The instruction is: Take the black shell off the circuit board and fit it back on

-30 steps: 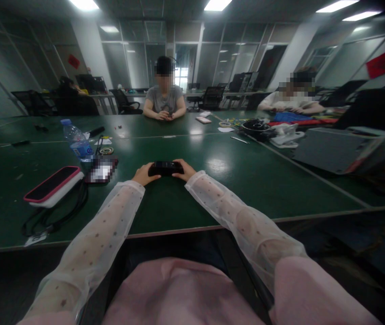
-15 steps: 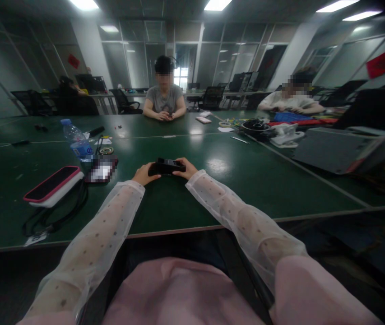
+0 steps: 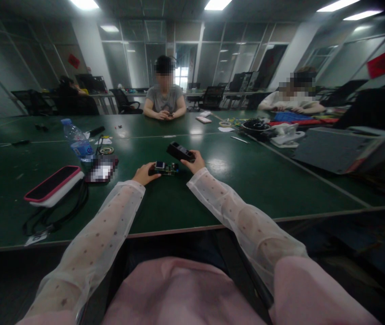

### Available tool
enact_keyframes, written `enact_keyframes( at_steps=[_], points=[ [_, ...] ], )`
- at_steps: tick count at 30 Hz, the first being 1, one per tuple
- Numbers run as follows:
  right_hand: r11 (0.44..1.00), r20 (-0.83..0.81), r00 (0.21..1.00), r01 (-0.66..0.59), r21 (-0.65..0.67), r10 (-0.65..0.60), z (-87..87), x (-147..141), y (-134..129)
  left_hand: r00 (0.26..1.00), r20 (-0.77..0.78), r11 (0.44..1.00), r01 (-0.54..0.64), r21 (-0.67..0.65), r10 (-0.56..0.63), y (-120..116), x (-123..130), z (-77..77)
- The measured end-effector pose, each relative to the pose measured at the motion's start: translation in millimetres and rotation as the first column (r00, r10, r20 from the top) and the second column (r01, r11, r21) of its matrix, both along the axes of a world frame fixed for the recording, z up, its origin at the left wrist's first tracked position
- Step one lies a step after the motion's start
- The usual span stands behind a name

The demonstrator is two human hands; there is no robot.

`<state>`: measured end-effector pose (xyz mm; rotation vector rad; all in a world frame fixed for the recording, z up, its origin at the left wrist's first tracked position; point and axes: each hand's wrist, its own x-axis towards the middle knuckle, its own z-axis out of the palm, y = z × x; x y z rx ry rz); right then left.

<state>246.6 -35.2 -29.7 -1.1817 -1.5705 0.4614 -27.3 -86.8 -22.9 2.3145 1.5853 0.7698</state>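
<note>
Between thumb and fingers of my left hand point(image 3: 146, 174) is one end of a green circuit board point(image 3: 170, 169) with a small screen on it. The board is held low over the green table point(image 3: 192, 203). My right hand point(image 3: 194, 162) grips a black plastic cover point(image 3: 179, 151), tilted and raised just behind the board, apart from it. Openings show in the cover's upper face. What lies under the board at my left fingers is dark and hard to make out.
On the left stand a water bottle point(image 3: 79, 142), a phone point(image 3: 101, 169) and a pink-edged case point(image 3: 53, 185) with black cord. Grey equipment point(image 3: 334, 151), a white device point(image 3: 286, 135) and black cables point(image 3: 256, 128) lie to the right. A person point(image 3: 164, 99) sits opposite, another point(image 3: 292, 101) at right.
The black cover has come off the circuit board. My right hand has lifted it up and slightly right, and the board now shows in my left hand, which has stayed in place.
</note>
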Motion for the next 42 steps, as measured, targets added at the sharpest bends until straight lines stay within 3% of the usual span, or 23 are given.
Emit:
enact_keyframes(
  at_steps=[3, 9, 19, 27, 42],
  points=[
    [0.991, 0.111, 0.985, 0.131, 0.005, -0.131, -4.4, 6.2, 3.8, 1.0, 0.001, 1.0, 0.001, -0.002, -0.001, -0.4, 0.6, 0.7],
    [0.976, 0.264, 0.94, 0.217, 0.028, -0.217, -5.9, 7.6, 2.7, 1.0, -0.003, 1.0, 0.006, -0.006, -0.006, -1.0, 1.3, 2.9],
    [0.96, 0.375, 0.899, 0.269, -0.07, -0.225, -9.2, 4.4, -0.5, 1.0, 0.001, 1.0, -0.002, -0.021, 0.002, 0.2, -0.1, 1.0],
    [0.943, 0.399, 0.864, 0.334, 0.006, -0.308, -6.6, -1.9, -5.9, 1.0, 0.002, 1.0, -0.001, -0.03, 0.001, 0.2, 0.4, 1.4],
    [0.939, 0.428, 0.843, 0.34, 0.042, -0.325, -6.3, -1.7, -4.4, 1.0, -0.006, 1.0, 0.003, -0.004, -0.003, 0.3, 0.8, 1.1]
  ],
)
